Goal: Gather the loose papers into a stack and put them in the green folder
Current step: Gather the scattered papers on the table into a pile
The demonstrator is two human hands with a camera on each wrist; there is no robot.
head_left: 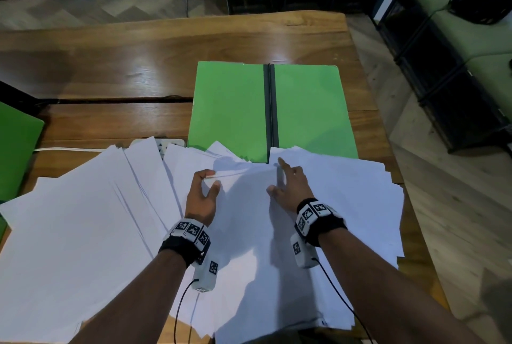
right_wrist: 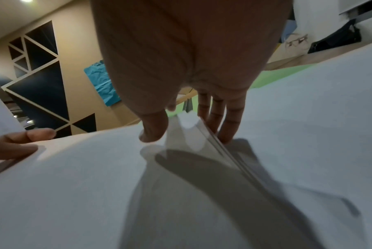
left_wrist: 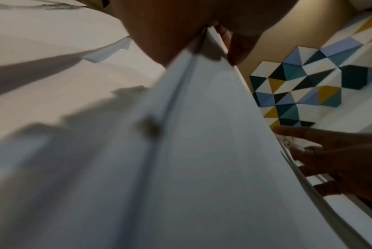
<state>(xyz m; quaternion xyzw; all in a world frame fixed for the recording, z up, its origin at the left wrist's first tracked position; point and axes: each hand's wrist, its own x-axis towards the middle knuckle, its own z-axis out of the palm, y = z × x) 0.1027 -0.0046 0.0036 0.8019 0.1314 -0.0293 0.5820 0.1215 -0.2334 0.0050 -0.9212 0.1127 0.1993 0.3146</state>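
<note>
Loose white papers lie fanned across the near half of the wooden table. The green folder lies open flat just beyond them, its near edge under some sheets. My left hand grips the far left corner of a few lifted sheets, fingers curled over the edge and thumb on top; the left wrist view shows that pinch from my left hand. My right hand holds its fingers straight against the right edge of the same sheets, thumb resting on top. In the right wrist view that edge bends up by my right hand.
A second green folder lies at the table's left edge. A white power strip with its cable peeks out from under the papers. The table's right edge drops to the floor, with green benches beyond.
</note>
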